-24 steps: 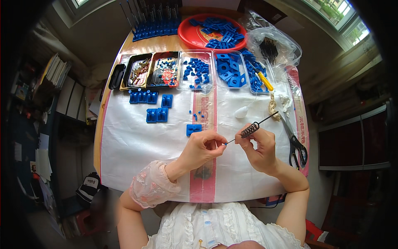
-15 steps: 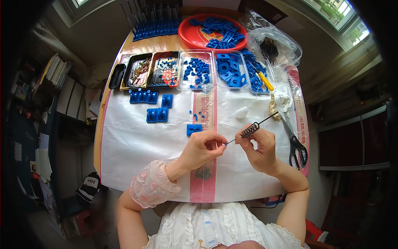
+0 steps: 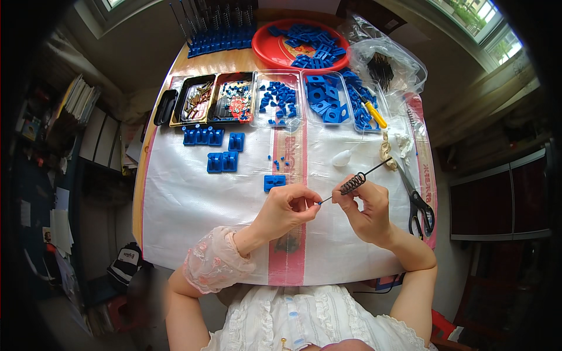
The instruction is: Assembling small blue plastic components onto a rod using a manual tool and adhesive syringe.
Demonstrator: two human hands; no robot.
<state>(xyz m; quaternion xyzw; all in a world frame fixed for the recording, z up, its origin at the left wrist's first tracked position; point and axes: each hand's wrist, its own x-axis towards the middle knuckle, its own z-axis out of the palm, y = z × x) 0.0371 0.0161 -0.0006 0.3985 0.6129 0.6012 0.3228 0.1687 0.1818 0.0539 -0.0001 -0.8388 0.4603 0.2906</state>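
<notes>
Nothing visibly shifts | your left hand (image 3: 282, 212) pinches a blue bit (image 3: 319, 203) | your right hand (image 3: 369, 210) grips the coiled rod (image 3: 379, 165), seemingly for steadiness

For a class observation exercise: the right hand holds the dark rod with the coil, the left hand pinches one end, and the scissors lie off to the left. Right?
No: the head view shows the scissors off to the right. The right hand does hold the dark rod with the coil, and the left hand does pinch one end.

Daylight from the upper-right window (image 3: 504, 47), soft sheen on the white sheet (image 3: 196, 202), dim surroundings, bowed edges, black fisheye border
</notes>
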